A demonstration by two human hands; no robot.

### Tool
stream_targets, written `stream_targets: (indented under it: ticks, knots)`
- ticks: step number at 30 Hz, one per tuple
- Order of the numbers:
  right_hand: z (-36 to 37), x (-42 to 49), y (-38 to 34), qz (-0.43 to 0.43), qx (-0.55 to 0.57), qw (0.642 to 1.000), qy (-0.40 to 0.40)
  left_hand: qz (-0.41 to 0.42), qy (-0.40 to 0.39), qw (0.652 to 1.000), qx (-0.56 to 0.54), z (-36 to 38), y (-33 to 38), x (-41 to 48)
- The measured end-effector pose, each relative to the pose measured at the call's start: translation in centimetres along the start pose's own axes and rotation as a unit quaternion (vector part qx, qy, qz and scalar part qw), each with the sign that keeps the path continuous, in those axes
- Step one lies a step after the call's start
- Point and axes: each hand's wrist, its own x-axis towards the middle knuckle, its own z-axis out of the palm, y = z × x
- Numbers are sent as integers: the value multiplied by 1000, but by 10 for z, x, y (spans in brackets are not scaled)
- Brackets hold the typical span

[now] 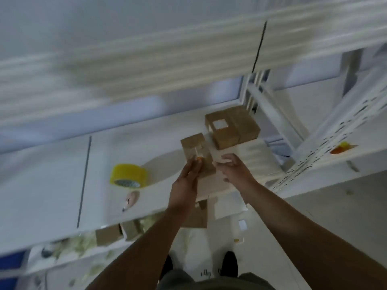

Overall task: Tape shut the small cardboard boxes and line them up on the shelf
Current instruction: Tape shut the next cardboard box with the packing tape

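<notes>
**Small box between two hands, on shelf**

Small cardboard box (pixel 196 151): stands on the shelf (pixel 52 174), long axis pointing away from the person, toward two boxes (pixel 232 128) side by side beyond it.
Left hand (pixel 186 176): fingers straight, flat against its left side.
Right hand (pixel 229 164): fingers curled at its right side; grip not discernible.
Tape roll (pixel 127 175): yellow, left, nearer the left hand.
Writing: none legible.

Tape roll (pixel 127 175) left of near box (pixel 196 151) on shelf (pixel 52 174); far boxes (pixel 232 127) behind, right.
</notes>
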Motion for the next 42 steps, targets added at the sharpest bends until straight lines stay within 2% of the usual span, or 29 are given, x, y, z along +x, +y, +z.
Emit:
stream_targets:
  ticks: [4, 7, 9, 11, 12, 14, 16, 19, 22, 26, 28, 30, 33, 36, 38, 42]
  knots:
    - [27, 17, 5, -9, -52, 995, -85, 24, 50, 998, -20, -3, 1, -40]
    - [42, 18, 11, -41, -25, 995, -92, -15, 92, 989, -113, -10, 1, -50]
    - [47, 17, 13, -62, 11, 993, -96, -91, 164, 951, -247, -21, 10, -48]
    - [49, 14, 12, -80, 32, 991, -106, -191, 228, 877, -378, -38, 23, -36]
    - [48, 11, 9, -90, 39, 988, -116, -235, 230, 848, -416, -48, 27, -26]
    - [48, 4, 5, -116, 48, 982, -143, -279, 187, 828, -450, -69, 29, -8]
    - [50, -5, 1, -135, 52, 975, -167, -273, 151, 843, -439, -85, 30, 4]
    - [54, -14, -8, -129, 65, 973, -177, -213, 149, 878, -402, -94, 38, 5]
    - [58, -18, -15, -142, 36, 981, -131, -166, 163, 900, -368, -85, 44, -2]
    - [64, -18, -19, -188, -76, 977, -62, -207, 178, 872, -407, -79, 45, -6]
    - [65, -18, -18, -174, -73, 979, -76, -234, 160, 848, -448, -80, 41, -6]
    - [66, -16, -17, -147, -41, 982, -111, -245, 149, 847, -447, -83, 34, -4]
    - [71, -12, -12, -126, -21, 982, -137, -270, 129, 888, -350, -79, 21, 0]
    - [84, -1, -7, -99, -18, 989, -110, -324, 102, 913, -227, -71, 11, -4]
    - [93, 9, -6, -85, -44, 992, -83, -314, 110, 927, -171, -65, 8, -15]
    - [108, 23, -8, -80, -90, 990, -72, -253, 182, 943, -120, -65, -12, -54]
